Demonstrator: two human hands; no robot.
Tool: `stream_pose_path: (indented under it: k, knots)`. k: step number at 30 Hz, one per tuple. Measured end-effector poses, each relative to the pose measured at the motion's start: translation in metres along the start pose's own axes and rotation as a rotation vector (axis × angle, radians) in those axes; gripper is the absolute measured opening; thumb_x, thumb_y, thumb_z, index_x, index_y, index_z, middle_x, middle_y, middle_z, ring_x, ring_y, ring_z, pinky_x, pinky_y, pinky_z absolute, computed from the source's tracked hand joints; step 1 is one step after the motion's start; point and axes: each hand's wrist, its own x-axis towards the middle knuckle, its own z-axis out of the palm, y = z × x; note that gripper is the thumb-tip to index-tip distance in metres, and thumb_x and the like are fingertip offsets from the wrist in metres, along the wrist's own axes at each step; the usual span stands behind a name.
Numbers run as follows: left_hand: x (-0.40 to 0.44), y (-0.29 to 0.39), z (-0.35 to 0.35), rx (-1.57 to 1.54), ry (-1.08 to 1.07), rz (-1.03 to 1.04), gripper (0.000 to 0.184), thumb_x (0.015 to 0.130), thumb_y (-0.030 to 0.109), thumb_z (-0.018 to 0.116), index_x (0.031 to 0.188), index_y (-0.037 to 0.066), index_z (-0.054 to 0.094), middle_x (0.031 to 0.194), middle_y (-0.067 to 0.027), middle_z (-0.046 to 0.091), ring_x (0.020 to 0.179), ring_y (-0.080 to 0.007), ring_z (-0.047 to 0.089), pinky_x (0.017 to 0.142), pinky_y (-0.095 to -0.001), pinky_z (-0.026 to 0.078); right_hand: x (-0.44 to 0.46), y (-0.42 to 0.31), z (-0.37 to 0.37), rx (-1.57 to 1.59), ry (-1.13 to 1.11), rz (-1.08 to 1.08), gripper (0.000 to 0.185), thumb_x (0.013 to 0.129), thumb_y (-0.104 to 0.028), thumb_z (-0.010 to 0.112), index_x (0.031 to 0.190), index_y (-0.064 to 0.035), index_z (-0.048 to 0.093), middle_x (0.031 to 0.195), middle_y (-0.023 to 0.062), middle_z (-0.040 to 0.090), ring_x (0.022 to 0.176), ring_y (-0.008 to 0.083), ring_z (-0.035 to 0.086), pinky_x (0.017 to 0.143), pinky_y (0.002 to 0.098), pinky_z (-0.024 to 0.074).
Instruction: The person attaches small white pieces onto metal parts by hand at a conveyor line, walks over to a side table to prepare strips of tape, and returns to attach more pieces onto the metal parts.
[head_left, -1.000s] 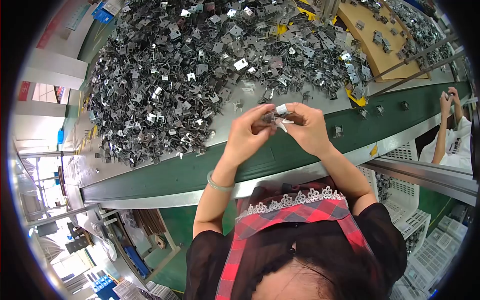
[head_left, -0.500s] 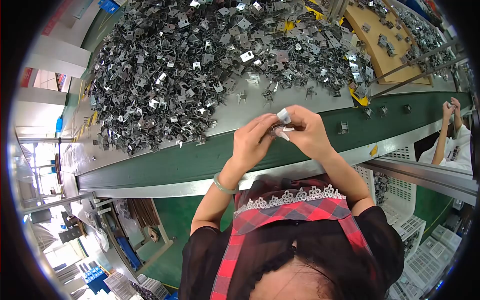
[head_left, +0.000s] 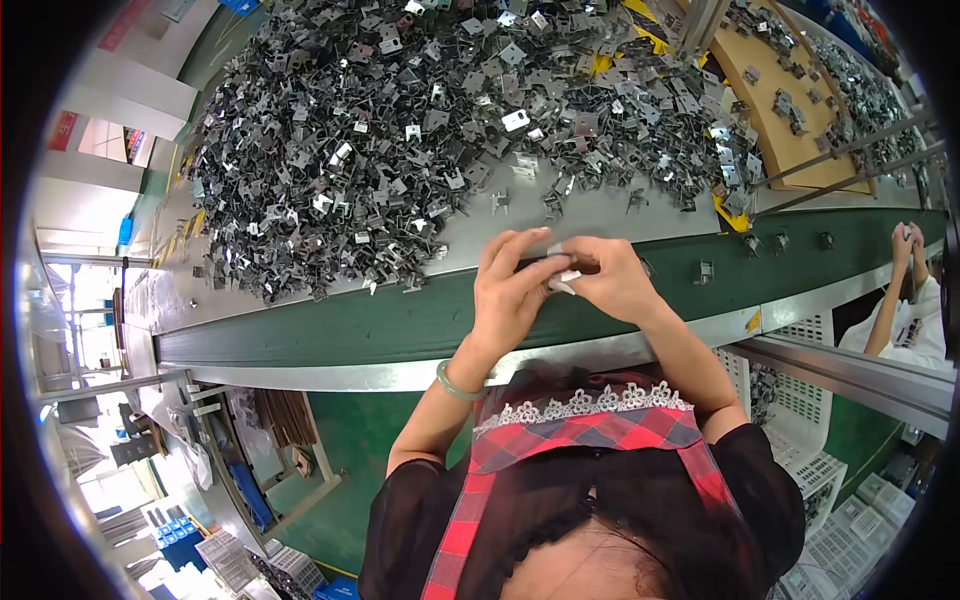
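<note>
1 left hand (head_left: pixel 507 292), fingers curved and parted, just beside right hand (head_left: pixel 614 285), fingers narrowed, over green belt (head_left: pixel 330 337). White piece (head_left: pixel 563 286) at right fingertips; worn or held, cannot tell. Left grip: cannot tell. Metal brackets (head_left: pixel 706 272) on belt, rightward. Beyond: bracket heap (head_left: pixel 340 150) on worktop (head_left: pixel 462 238).

Black sheer sleeves (head_left: pixel 752 485) flank a lace-trimmed, red-checked apron (head_left: pixel 572 440).

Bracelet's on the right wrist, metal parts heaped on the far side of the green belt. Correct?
No: the bracelet is on the wrist of the left hand, per the head view. The metal parts are indeed heaped beyond the green belt.
</note>
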Motion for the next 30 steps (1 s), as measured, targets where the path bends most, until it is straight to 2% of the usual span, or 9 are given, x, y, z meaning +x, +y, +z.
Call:
stream_pose_path:
  k: [2, 4, 8, 10, 18, 20, 24, 26, 30]
  knots:
    - [0.006, 0.000, -0.005, 0.015, -0.129, -0.027, 0.045, 0.066, -0.007, 0.066, 0.108, 0.012, 0.069, 0.121, -0.0094, 0.060, 0.111, -0.0326, 0.052, 0.095, -0.0421, 0.044, 0.000, 0.002, -0.003, 0.018, -0.012, 0.057, 0.020, 0.075, -0.009, 0.072, 0.089, 0.0035, 0.066, 0.078, 0.0173, 0.068, 0.066, 0.0273, 0.067, 0.063, 0.0318, 0.0504]
    - [0.016, -0.016, -0.011, 0.124, -0.134, -0.105, 0.037, 0.070, 0.000, 0.066, 0.105, 0.011, 0.069, 0.119, -0.0076, 0.061, 0.112, -0.0314, 0.051, 0.099, -0.0446, 0.039, -0.001, 0.004, -0.004, -0.272, -0.002, 0.039, 0.016, 0.078, -0.001, 0.069, 0.092, 0.0052, 0.065, 0.070, 0.0097, 0.067, 0.066, 0.0058, 0.062, 0.058, 0.0252, 0.0493]
    - [0.040, -0.058, -0.015, 0.651, 0.152, -0.240, 0.013, 0.080, 0.018, 0.068, 0.093, 0.016, 0.068, 0.099, 0.0005, 0.063, 0.101, -0.0235, 0.052, 0.086, -0.0402, 0.038, -0.007, 0.011, 0.005, -0.257, 0.018, 0.050, 0.017, 0.075, -0.003, 0.072, 0.089, 0.0045, 0.065, 0.069, 0.0115, 0.066, 0.062, 0.0080, 0.062, 0.057, 0.0257, 0.0485]
    - [0.050, -0.071, -0.014, 0.741, 0.106, -0.223, 0.012, 0.078, 0.019, 0.071, 0.090, 0.017, 0.069, 0.099, 0.0027, 0.063, 0.101, -0.0227, 0.052, 0.086, -0.0399, 0.038, -0.009, 0.011, 0.007, -0.294, 0.041, 0.030, 0.025, 0.071, -0.017, 0.075, 0.085, 0.0010, 0.066, 0.069, 0.0183, 0.065, 0.062, 0.0317, 0.065, 0.060, 0.0369, 0.0505]
    - [0.055, -0.082, -0.010, 0.651, 0.091, -0.100, 0.010, 0.077, 0.017, 0.072, 0.085, 0.015, 0.067, 0.091, 0.0031, 0.064, 0.094, -0.0209, 0.056, 0.084, -0.0389, 0.038, -0.008, 0.012, 0.006, -0.184, 0.078, 0.022, 0.027, 0.072, -0.011, 0.073, 0.094, 0.0019, 0.062, 0.076, 0.0180, 0.066, 0.064, 0.0263, 0.066, 0.060, 0.0335, 0.0503]
    - [0.053, -0.078, -0.009, 0.624, 0.111, -0.078, 0.009, 0.078, 0.016, 0.071, 0.085, 0.014, 0.066, 0.090, 0.0025, 0.064, 0.092, -0.0210, 0.057, 0.082, -0.0384, 0.039, -0.006, 0.017, 0.005, -0.097, 0.006, 0.103, 0.026, 0.076, -0.001, 0.070, 0.100, 0.0038, 0.061, 0.083, 0.0069, 0.068, 0.072, 0.0083, 0.062, 0.064, 0.0236, 0.0498]
    - [0.054, -0.070, -0.011, 0.570, 0.168, -0.172, 0.007, 0.084, 0.014, 0.064, 0.089, 0.011, 0.060, 0.088, -0.0023, 0.063, 0.088, -0.0245, 0.059, 0.076, -0.0378, 0.042, 0.002, 0.013, 0.007, 0.042, -0.035, 0.200, 0.023, 0.078, 0.001, 0.069, 0.100, 0.0042, 0.061, 0.086, 0.0032, 0.066, 0.076, 0.0064, 0.061, 0.067, 0.0220, 0.0488]
    - [0.054, -0.066, -0.011, 0.590, 0.180, -0.194, 0.007, 0.086, 0.013, 0.062, 0.091, 0.009, 0.058, 0.087, -0.0042, 0.063, 0.086, -0.0263, 0.059, 0.073, -0.0384, 0.043, 0.007, -0.002, 0.011, 0.337, -0.092, 0.273, 0.019, 0.080, 0.004, 0.066, 0.099, 0.0056, 0.061, 0.086, 0.0022, 0.066, 0.077, 0.0058, 0.060, 0.067, 0.0212, 0.0482]
    - [0.059, -0.052, -0.014, 0.510, 0.197, -0.234, 0.005, 0.089, 0.009, 0.058, 0.091, 0.007, 0.055, 0.084, -0.0071, 0.060, 0.077, -0.0279, 0.059, 0.069, -0.0391, 0.045, 0.002, -0.005, 0.014, 0.136, -0.058, 0.128, 0.015, 0.082, 0.007, 0.064, 0.096, 0.0075, 0.062, 0.085, 0.0031, 0.066, 0.077, 0.0054, 0.060, 0.065, 0.0227, 0.0488]
